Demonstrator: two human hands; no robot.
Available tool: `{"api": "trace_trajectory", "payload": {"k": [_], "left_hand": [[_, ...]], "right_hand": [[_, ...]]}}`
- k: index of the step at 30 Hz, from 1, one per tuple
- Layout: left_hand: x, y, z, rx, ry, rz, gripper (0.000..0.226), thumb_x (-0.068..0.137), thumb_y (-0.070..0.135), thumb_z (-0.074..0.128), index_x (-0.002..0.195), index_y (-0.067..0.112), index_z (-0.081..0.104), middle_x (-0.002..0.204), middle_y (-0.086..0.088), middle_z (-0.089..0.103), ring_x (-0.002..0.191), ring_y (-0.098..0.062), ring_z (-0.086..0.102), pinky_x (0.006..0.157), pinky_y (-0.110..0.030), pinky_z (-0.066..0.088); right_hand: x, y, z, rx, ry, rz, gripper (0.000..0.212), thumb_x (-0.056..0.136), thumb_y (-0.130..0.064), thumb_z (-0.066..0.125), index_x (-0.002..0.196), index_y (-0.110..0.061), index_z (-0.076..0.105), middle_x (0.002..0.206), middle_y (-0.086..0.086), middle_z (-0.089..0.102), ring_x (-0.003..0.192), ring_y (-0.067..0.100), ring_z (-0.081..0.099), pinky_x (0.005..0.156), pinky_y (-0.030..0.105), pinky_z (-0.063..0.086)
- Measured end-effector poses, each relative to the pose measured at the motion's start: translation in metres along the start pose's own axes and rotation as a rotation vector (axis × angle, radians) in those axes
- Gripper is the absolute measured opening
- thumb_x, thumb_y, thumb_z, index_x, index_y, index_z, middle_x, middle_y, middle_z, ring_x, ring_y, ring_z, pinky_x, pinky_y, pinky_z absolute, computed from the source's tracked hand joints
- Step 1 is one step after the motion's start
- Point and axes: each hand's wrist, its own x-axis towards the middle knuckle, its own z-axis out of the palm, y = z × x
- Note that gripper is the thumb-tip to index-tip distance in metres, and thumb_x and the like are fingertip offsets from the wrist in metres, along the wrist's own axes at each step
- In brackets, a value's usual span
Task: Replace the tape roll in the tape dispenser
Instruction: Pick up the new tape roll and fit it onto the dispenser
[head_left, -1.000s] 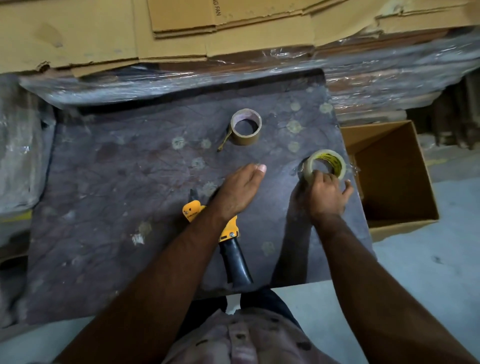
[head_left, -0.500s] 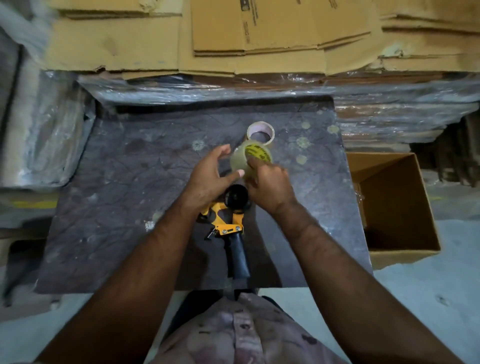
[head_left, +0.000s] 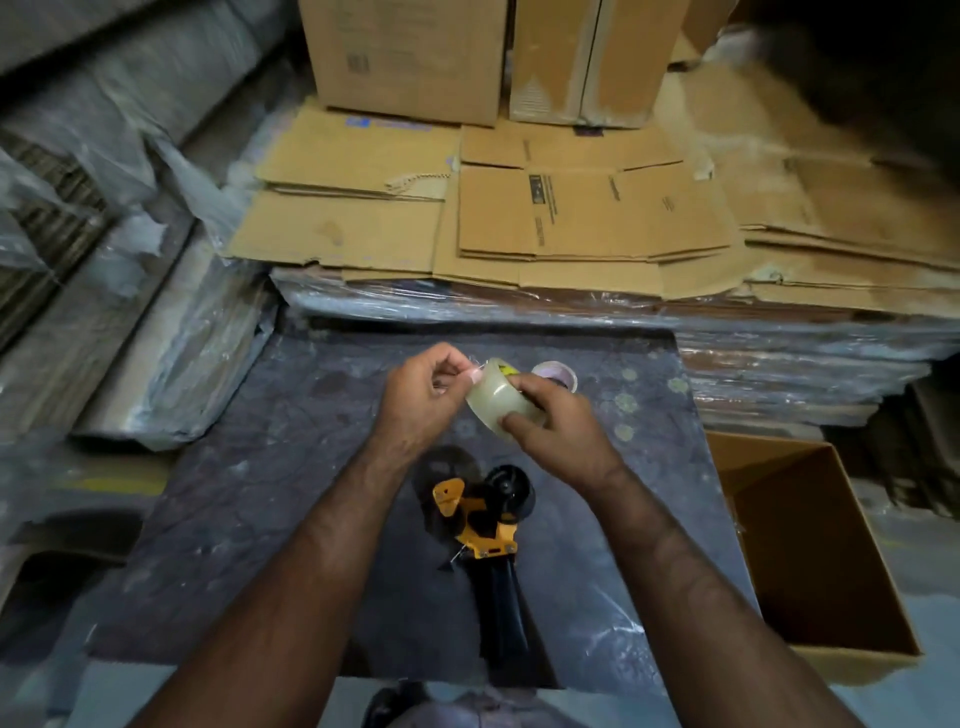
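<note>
A dark mottled table (head_left: 260, 499) was backed at twelve o'clock by flattened cardboard (head_left: 571, 218), the yellow tape dispenser (head_left: 483, 525) lay at six o'clock under the clear tape roll (head_left: 498, 397) gripped by the right hand (head_left: 556, 426), while the left hand (head_left: 421, 395) pinched its barely discernible end.

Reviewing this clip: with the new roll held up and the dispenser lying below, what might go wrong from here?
1. The left hand is pinching at the edge of the clear tape roll; the thin end may tear or stick back down.
2. The roll is gripped only by the right hand in mid-air, so it may slip onto the tape dispenser.
3. The old core lies just behind and may get knocked.
</note>
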Motion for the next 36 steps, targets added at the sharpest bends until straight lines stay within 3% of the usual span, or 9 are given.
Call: {"api": "trace_trajectory", "payload": {"k": [4,8,11,14,18,25,30,36], "left_hand": [[-0.001,0.009,-0.023,-0.037,-0.035,-0.027,0.012,0.080,0.033,0.072,0.081,0.021,0.068,0.081,0.002,0.072,0.078,-0.016,0.067,0.076,-0.041,0.058],[-0.007,0.018,-0.049,-0.258,-0.065,-0.170,0.009,0.092,0.018,0.071,0.083,0.021,0.069,0.088,-0.003,0.079,0.085,-0.018,0.075,0.078,-0.039,0.062],[-0.014,0.020,-0.074,-0.442,-0.139,-0.286,0.012,0.095,0.011,0.067,0.085,0.016,0.069,0.099,-0.013,0.079,0.086,-0.022,0.077,0.072,-0.030,0.061],[-0.022,0.015,-0.085,-0.426,-0.240,-0.335,0.010,0.094,0.008,0.067,0.086,0.014,0.070,0.103,-0.017,0.077,0.082,-0.019,0.076,0.073,-0.029,0.062],[-0.035,0.004,-0.088,-0.414,-0.315,-0.339,0.013,0.095,0.006,0.062,0.098,0.010,0.074,0.103,-0.017,0.078,0.092,-0.026,0.075,0.077,-0.032,0.061],[-0.053,-0.002,-0.084,-0.412,-0.362,-0.350,0.012,0.097,0.007,0.057,0.091,0.013,0.067,0.100,-0.015,0.079,0.095,-0.029,0.077,0.085,-0.038,0.060],[-0.055,-0.003,-0.074,-0.388,-0.265,-0.379,0.018,0.097,0.007,0.050,0.084,0.014,0.061,0.093,-0.013,0.080,0.089,-0.030,0.078,0.084,-0.042,0.059],[-0.052,-0.007,-0.049,-0.423,-0.149,-0.507,0.014,0.087,0.005,0.047,0.078,0.015,0.051,0.089,-0.015,0.080,0.091,-0.038,0.076,0.085,-0.045,0.057]], "right_hand": [[-0.001,-0.027,0.012,-0.071,0.137,0.035,0.027,0.087,-0.040,0.073,0.104,-0.019,0.069,0.091,-0.004,0.068,0.081,0.015,0.062,0.063,0.023,0.042],[-0.010,-0.045,0.013,-0.022,0.172,0.008,0.025,0.087,-0.043,0.073,0.085,-0.020,0.064,0.075,-0.007,0.062,0.067,0.008,0.057,0.058,0.024,0.040],[-0.020,-0.050,0.015,0.095,0.173,0.000,0.026,0.081,-0.046,0.076,0.085,-0.022,0.066,0.086,-0.004,0.063,0.079,0.012,0.060,0.069,0.032,0.048],[-0.031,-0.053,0.022,0.103,0.183,0.062,0.023,0.076,-0.041,0.082,0.086,-0.024,0.070,0.109,-0.003,0.062,0.107,0.016,0.059,0.093,0.040,0.050],[-0.050,-0.058,0.033,0.038,0.212,0.066,0.023,0.077,-0.027,0.085,0.089,-0.013,0.072,0.115,0.003,0.064,0.112,0.018,0.058,0.098,0.036,0.047],[-0.068,-0.058,0.046,-0.126,0.225,0.098,0.030,0.081,-0.035,0.081,0.096,-0.011,0.072,0.108,-0.002,0.060,0.104,0.016,0.057,0.088,0.031,0.046],[-0.056,-0.046,0.050,-0.214,0.191,0.069,0.033,0.079,-0.041,0.082,0.094,-0.014,0.072,0.110,0.004,0.063,0.106,0.017,0.056,0.084,0.025,0.038],[-0.047,-0.020,0.052,-0.174,0.090,0.113,0.031,0.076,-0.035,0.085,0.097,-0.020,0.068,0.134,0.001,0.050,0.123,0.013,0.047,0.094,0.020,0.030]]}}
